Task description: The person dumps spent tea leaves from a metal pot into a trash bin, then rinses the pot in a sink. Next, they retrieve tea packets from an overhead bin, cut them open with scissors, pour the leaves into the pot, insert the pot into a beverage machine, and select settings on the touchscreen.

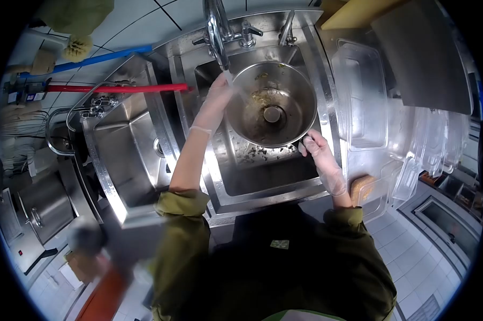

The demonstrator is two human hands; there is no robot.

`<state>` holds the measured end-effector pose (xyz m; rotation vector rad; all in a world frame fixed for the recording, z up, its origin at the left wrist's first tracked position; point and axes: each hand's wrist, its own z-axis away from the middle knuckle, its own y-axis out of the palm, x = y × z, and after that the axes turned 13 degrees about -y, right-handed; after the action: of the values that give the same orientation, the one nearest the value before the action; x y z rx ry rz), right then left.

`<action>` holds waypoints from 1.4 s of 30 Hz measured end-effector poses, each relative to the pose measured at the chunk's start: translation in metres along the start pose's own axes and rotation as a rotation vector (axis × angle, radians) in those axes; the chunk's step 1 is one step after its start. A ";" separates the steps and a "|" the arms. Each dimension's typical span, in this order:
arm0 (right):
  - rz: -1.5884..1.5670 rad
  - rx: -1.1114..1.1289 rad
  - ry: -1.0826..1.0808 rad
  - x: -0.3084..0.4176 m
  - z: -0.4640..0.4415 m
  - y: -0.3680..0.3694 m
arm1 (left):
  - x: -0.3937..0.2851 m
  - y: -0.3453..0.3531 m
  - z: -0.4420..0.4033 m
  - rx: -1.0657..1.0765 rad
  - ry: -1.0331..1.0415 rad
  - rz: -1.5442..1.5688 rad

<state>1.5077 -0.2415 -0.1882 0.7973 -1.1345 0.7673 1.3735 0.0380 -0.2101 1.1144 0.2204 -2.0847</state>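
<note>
A steel bowl (300, 101) with a round hub in its middle sits over the right sink basin, its inside wet and dotted with yellowish and dark bits. My right hand (321, 155), in a clear glove, is closed round the bowl's handle at the lower right of the rim. Also gloved, my left hand (215, 101) is at the bowl's left rim, just below the mouth of the tap (214, 32). Water sprays from there into the bowl. Blur and spray hide the left fingers, so I cannot tell whether they grip the rim.
Dark scraps (260, 154) lie on the right basin's floor. To the left is a second sink basin (126, 155), with a red bar (118, 88) above it. Clear plastic containers (362, 96) and a sponge (362, 187) are at the right. Another person (99, 267) is blurred at lower left.
</note>
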 end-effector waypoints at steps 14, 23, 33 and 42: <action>0.421 -0.093 0.150 -0.080 -0.023 -0.016 | 0.074 -0.017 0.007 -0.491 0.494 -0.485; 0.435 -0.023 -0.034 -0.123 -0.026 -0.034 | 0.085 -0.005 0.031 -0.535 0.568 -0.523; 0.222 0.058 0.002 -0.009 -0.086 0.031 | 0.063 -0.046 -0.001 -0.317 -0.102 0.275; 0.265 0.047 0.164 0.024 -0.129 0.103 | 0.054 -0.030 0.035 -0.362 -0.181 0.317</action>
<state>1.4866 -0.0763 -0.1784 0.6162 -1.0889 1.0646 1.3119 0.0140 -0.2360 0.6896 0.2977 -1.7624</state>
